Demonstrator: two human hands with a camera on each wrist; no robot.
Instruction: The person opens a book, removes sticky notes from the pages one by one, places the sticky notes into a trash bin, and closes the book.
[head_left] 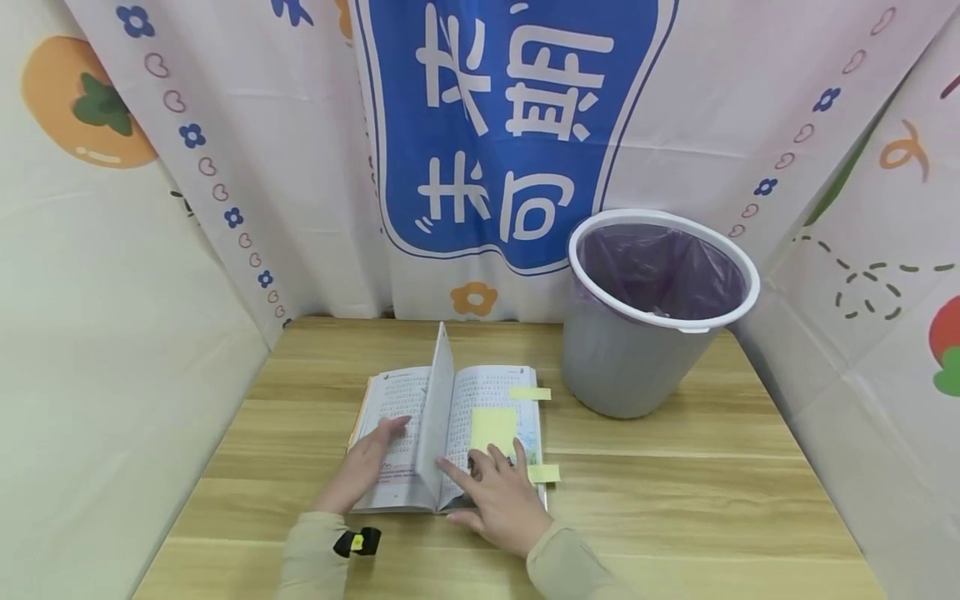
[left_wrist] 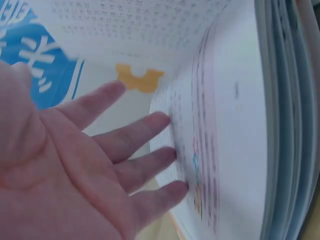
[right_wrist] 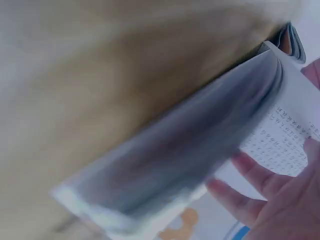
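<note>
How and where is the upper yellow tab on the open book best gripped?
Probably by pinching the outer end of the upper yellow tab, coming from the right: that end juts past the right edge of the open book, while its inner part overlaps the paper. The right hand is nearer.

Right grip point(right_wrist: 275, 202) touching blurred book pages point(right_wrist: 185, 140), printed text point(right_wrist: 275, 142).

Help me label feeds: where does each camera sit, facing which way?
Head: on the head, facing forward and down at the book and bin; left hand and right hand show.
Left wrist: on that wrist, facing the pages; palm and fingers show.
Right wrist: likewise, facing blurred pages; right fingers show.
Head and left wrist share the orange flower.
</note>
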